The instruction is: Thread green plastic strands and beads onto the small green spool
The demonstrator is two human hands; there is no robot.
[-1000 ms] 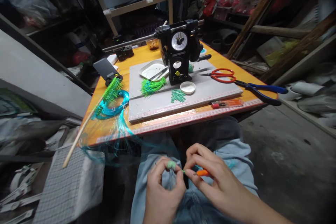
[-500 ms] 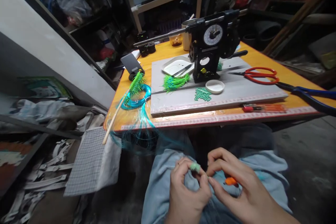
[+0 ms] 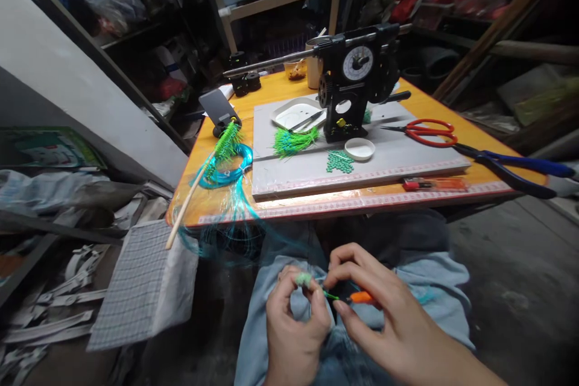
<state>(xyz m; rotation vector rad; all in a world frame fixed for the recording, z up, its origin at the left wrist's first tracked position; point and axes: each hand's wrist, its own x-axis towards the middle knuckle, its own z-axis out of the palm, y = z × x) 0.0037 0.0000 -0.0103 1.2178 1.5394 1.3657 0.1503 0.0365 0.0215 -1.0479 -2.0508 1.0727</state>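
Above my lap, my left hand [image 3: 296, 319] pinches a thin green strand [image 3: 332, 296] between thumb and forefinger. A pale green wrap [image 3: 303, 279] sits around that forefinger. Close by on the right, my right hand [image 3: 380, 301] has its thumb and forefinger slightly apart around the strand's free end. A small tool with an orange handle [image 3: 363, 297] is held inside the right hand, its thin tip pointing left toward the strand. Teal line [image 3: 423, 295] shows on my lap beyond the right wrist. The strand's far end within the left fingers is hidden.
On the table, a grey board [image 3: 289, 184] carries a black winding device [image 3: 346, 84], green beads [image 3: 339, 161], a white dish [image 3: 360, 149] and a green bristle bundle [image 3: 296, 142]. Red-handled scissors [image 3: 432, 132], pliers [image 3: 511, 169] and coiled teal line [image 3: 221, 178] lie around it.
Both hands appear farther left as the view shifts. My right thumb and forefinger have parted from the left fingertips, and more of the green strand shows. The orange handle now lies more level.
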